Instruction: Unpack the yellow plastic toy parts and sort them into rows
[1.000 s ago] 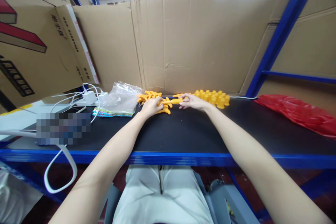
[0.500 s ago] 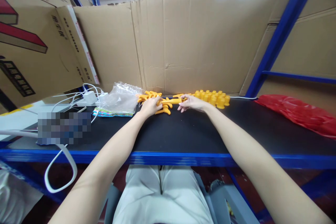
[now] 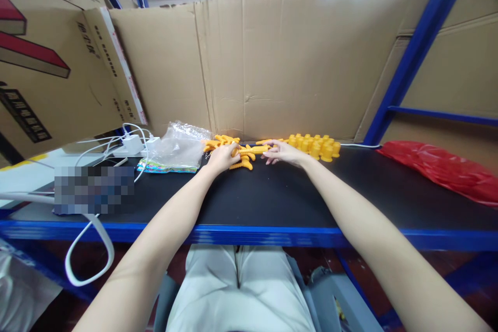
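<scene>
My left hand (image 3: pixel 224 157) is closed at the edge of a loose pile of orange plastic parts (image 3: pixel 220 140), its fingers around the left end of a long orange plastic piece (image 3: pixel 260 149). That piece stretches across to my right hand (image 3: pixel 286 153), whose thumb and forefinger pinch its right end while the other fingers curl loosely. Below it, a curved, ridged orange part (image 3: pixel 244 164) lies on the black tabletop (image 3: pixel 264 192). Just beyond my right hand, several yellow spool-shaped pieces (image 3: pixel 327 150) stand upright in a tight group.
Left of the pile lies a clear plastic bag (image 3: pixel 177 145) on a colourful packet. White chargers and cables (image 3: pixel 132 144) sit farther left. A red plastic bag (image 3: pixel 436 166) lies at the right. Cardboard (image 3: pixel 272 67) walls the back; a blue rail (image 3: pixel 264 236) edges the front.
My right hand has shifted very slightly, and the long orange piece looks turned a little between my hands. My left hand stays in place.
</scene>
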A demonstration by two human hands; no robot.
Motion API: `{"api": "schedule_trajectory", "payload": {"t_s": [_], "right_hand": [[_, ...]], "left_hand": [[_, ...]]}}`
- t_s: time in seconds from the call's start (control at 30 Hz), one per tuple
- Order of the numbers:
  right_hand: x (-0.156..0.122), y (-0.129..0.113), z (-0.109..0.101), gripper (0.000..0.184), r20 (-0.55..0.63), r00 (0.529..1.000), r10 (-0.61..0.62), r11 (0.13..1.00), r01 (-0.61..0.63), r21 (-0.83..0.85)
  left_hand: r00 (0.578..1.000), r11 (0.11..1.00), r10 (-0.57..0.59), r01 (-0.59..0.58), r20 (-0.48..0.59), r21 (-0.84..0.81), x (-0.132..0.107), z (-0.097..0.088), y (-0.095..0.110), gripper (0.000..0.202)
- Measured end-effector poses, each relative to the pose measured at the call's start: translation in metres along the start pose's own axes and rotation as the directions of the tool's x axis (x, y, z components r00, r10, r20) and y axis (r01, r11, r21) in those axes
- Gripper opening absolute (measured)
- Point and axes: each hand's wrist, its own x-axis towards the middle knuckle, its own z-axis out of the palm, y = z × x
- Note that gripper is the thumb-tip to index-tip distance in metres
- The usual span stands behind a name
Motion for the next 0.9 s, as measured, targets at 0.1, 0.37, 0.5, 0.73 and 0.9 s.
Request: {"api": "schedule_trajectory", "payload": {"t_s": [0.1,0.37,0.5,0.73,0.9], "right_hand": [[-0.001,0.000,-0.001,0.038,0.010,1.000,-0.014,0.999,0.015,-0.033],[0.001,-0.002,0.001,0.024,-0.010,0.999,-0.043,0.998,0.043,-0.051],[0.001,-0.002,0.002,0.032,0.005,0.999,-0.046,0.998,0.047,-0.045],[-0.001,-0.005,0.008,0.042,-0.026,0.999,0.046,0.999,-0.046,-0.007],[-0.002,-0.009,0.012,0.047,-0.045,0.994,0.100,0.995,-0.100,0.011]], "left_hand": [[1.000,1.000,0.009,-0.009,-0.002,0.001,0.000,0.001,0.000,0.033],[1.000,1.000,0.023,-0.023,-0.011,0.006,-0.001,0.000,0.001,0.033],[1.000,1.000,0.021,-0.021,-0.018,0.006,-0.001,-0.001,0.002,0.033],[0.999,0.999,0.044,-0.044,-0.027,0.001,-0.001,-0.002,0.004,0.031],[0.999,0.999,0.043,-0.043,-0.022,0.006,-0.001,-0.002,0.005,0.032]]}}
